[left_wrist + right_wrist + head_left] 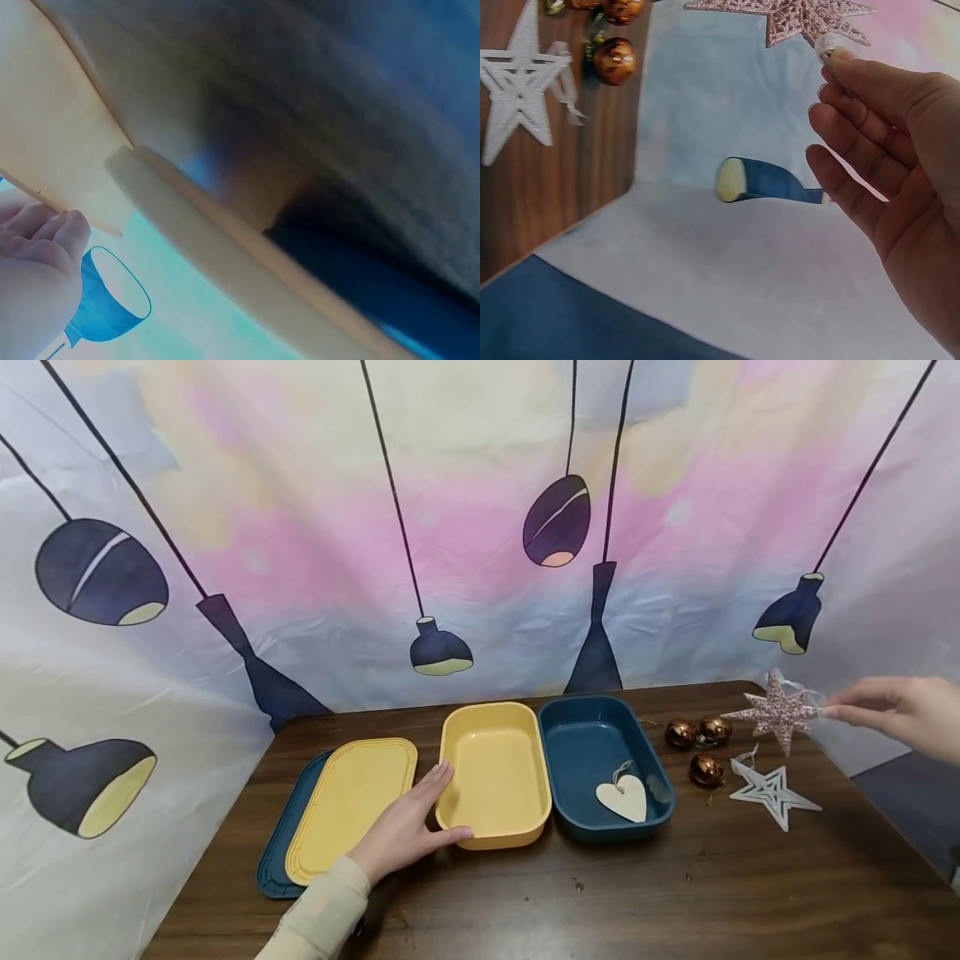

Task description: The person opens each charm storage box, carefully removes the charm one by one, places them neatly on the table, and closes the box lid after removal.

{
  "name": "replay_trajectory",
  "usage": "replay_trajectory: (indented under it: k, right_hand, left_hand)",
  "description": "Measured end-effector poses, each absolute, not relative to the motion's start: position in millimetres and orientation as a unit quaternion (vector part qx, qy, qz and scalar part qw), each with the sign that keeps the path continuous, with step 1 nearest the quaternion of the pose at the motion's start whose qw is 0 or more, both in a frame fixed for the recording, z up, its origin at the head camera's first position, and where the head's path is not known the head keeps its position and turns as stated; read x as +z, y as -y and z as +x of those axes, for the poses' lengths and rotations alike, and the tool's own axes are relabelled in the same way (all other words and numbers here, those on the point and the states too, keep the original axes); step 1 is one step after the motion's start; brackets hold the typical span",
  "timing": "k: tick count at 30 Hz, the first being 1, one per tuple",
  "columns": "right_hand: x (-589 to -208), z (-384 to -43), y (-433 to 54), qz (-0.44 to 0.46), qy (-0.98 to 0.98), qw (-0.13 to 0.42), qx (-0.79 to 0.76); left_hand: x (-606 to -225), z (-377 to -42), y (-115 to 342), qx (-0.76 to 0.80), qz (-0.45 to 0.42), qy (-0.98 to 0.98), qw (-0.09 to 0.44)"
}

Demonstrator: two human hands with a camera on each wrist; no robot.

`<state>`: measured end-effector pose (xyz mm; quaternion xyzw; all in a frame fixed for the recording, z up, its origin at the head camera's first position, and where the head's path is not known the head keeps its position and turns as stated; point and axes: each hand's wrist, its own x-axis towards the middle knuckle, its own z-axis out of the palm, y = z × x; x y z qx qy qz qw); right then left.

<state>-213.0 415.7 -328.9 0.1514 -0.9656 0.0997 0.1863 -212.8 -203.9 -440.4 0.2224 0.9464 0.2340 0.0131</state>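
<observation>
My right hand (903,710) pinches a pink glitter star ornament (780,713) by one point, between thumb and forefinger. In the right wrist view, the star (802,19) is held up while the other fingers are spread loosely. My left hand (408,818) rests against a yellow box (495,777), its fingers along the left side and its thumb at the front rim. Beside that box stands a dark blue box (600,752) with a white heart ornament (624,799) inside. A white star ornament (776,792) lies on the table below the held star.
Several shiny copper baubles (707,770) lie right of the blue box. At the left, a yellow lid (352,802) overlaps a blue lid (273,868) on the brown wooden table (600,910). A cloth printed with lamps (487,527) hangs behind.
</observation>
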Motion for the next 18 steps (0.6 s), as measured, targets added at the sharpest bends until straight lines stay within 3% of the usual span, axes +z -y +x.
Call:
replay_trajectory:
  k: [18]
  right_hand:
    - [-339,-198,-413,0.129,0.975,0.113,0.139]
  left_hand:
    - [-437,-209,199,0.229,0.217,-0.949,0.02]
